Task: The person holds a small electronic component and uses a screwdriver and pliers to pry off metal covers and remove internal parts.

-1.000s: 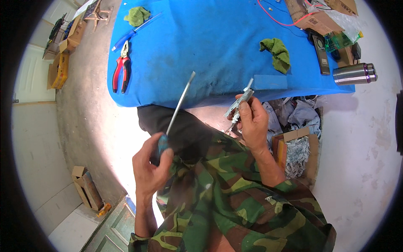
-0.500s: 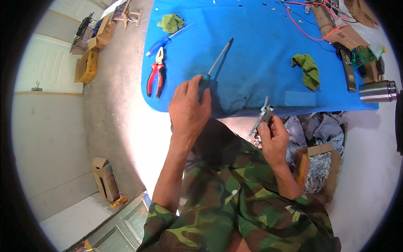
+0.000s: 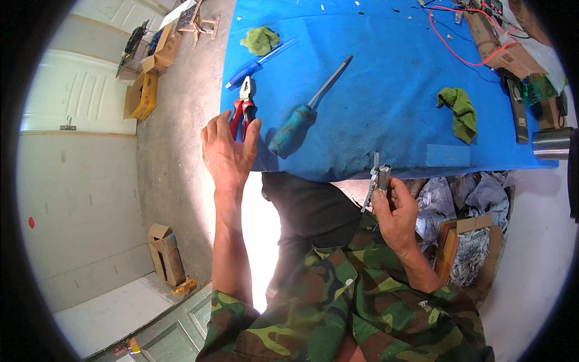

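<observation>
At the table's left edge, my left hand (image 3: 228, 151) spans the red-and-black handles of the combination pliers (image 3: 243, 107), thumb on one side and fingers on the other, with a gap between them. The pliers lie on the blue cloth, jaws pointing away. To the right of that hand rests a screwdriver (image 3: 292, 128) with a worn teal handle, its shaft (image 3: 330, 81) pointing to the far right. My right hand (image 3: 397, 211), just off the table's front edge, pinches a small silvery metal part (image 3: 383, 176) with a thin strip sticking up and a rounded body. My fingers hide its lower portion.
Beyond the pliers lie a blue-handled screwdriver (image 3: 242, 75) and a green cloth (image 3: 260, 41). Another green cloth (image 3: 458, 114) sits on the right, near a steel flask (image 3: 551, 145). A red cable (image 3: 435, 35) loops by a cardboard box (image 3: 512, 60). Under the table stands an open carton (image 3: 467, 250).
My left hand has let go of the teal screwdriver, now lying on the cloth, and moved left to the pliers' handles. My right hand still holds the metal part. The view has shifted slightly.
</observation>
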Available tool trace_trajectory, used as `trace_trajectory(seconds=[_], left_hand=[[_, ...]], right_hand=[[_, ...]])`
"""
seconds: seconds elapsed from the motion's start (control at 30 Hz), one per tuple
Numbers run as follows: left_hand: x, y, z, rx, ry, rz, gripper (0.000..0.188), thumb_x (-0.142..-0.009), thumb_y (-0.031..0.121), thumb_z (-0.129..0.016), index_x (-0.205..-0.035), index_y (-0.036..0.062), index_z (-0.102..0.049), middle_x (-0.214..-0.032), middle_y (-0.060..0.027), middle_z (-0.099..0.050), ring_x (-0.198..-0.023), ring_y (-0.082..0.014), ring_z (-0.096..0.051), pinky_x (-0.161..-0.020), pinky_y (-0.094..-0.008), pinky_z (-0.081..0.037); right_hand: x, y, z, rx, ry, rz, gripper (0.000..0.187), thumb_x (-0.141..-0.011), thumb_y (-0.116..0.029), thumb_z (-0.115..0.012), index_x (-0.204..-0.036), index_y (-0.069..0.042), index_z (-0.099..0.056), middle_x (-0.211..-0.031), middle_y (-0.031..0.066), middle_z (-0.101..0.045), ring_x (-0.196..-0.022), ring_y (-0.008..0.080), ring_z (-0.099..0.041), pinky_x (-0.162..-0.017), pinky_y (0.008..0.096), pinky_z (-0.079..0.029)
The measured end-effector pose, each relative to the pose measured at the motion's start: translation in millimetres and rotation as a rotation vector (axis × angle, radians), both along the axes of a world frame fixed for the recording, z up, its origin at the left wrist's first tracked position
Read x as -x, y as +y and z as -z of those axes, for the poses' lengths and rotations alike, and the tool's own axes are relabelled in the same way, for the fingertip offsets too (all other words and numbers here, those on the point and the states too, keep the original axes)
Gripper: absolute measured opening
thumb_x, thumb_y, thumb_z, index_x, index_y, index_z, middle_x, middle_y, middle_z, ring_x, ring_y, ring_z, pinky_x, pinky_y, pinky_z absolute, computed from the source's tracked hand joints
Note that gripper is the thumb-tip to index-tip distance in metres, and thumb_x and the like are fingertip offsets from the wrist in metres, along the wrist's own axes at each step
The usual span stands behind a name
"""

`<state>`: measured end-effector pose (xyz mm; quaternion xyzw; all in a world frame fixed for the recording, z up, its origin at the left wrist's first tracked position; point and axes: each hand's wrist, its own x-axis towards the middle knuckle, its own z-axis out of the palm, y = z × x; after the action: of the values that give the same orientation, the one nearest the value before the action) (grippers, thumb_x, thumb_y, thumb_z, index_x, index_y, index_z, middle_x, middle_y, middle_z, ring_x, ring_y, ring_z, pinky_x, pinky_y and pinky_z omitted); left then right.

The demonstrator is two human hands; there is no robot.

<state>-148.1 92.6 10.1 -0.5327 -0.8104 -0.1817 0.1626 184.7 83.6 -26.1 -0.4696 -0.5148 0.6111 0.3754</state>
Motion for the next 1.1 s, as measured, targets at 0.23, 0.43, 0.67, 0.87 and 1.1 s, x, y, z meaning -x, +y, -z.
trace_trajectory(seconds=[0.23,0.43,0.67,0.87,1.1], left_hand=[[17,11,-15,0.308,-0.317,-0.117,0.062,-0.088,0.05,-0.076,-0.121,-0.0025,-0.071,-0.106,-0.0188,-0.071,-0.096,-0.0322,-0.071,-0.088,-0.0472,-0.057],[21,-37,-32,0.049,-1.157,-0.144,0.055,-0.09,0.045,-0.071,-0.112,-0.006,-0.071,-0.085,-0.0109,-0.07,-0.06,-0.014,-0.061,-0.053,-0.0277,-0.045],[-43,-157,1,-0.487,-1.972,0.168,0.073,-0.094,0.046,-0.071,-0.141,-0.0088,-0.056,-0.122,-0.0251,-0.066,-0.096,-0.0319,-0.072,-0.072,-0.0332,-0.059],[-101,-192,7,-0.291,-2.222,0.114,0.08,-0.087,0.041,-0.076,-0.146,-0.0072,-0.05,-0.119,-0.0249,-0.07,-0.096,-0.0298,-0.073,-0.08,-0.035,-0.059],[-117,-182,-9,0.081,-1.839,0.041,0.056,-0.09,0.004,-0.062,-0.144,-0.0037,-0.052,-0.118,-0.0148,-0.07,-0.097,-0.0195,-0.07,-0.084,-0.0305,-0.055]], right_hand=[[8,-1,-3,-0.061,0.0,-0.008,0.026,-0.1,-0.01,-0.07,-0.123,0.002,-0.066,-0.094,0.0004,-0.07,-0.081,0.0046,-0.062,-0.069,0.0224,-0.049],[11,-8,-10,-0.033,0.006,-0.034,0.026,-0.1,-0.01,-0.07,-0.123,0.001,-0.067,-0.094,-0.0003,-0.071,-0.08,0.0043,-0.062,-0.069,0.0226,-0.05],[29,-18,-9,-0.049,0.034,-0.105,0.024,-0.1,-0.009,-0.07,-0.121,0.002,-0.067,-0.09,0.0002,-0.07,-0.078,0.0034,-0.061,-0.066,0.0233,-0.049],[46,-24,-18,-0.176,-0.154,-0.192,0.028,-0.093,-0.01,-0.077,-0.117,0.003,-0.068,-0.084,0.0052,-0.07,-0.07,0.0078,-0.063,-0.061,0.0264,-0.05],[52,-29,-24,-0.468,-0.262,-0.179,0.032,-0.087,-0.01,-0.082,-0.114,0.001,-0.069,-0.089,0.0121,-0.072,-0.067,0.0193,-0.067,-0.06,0.0329,-0.053]])
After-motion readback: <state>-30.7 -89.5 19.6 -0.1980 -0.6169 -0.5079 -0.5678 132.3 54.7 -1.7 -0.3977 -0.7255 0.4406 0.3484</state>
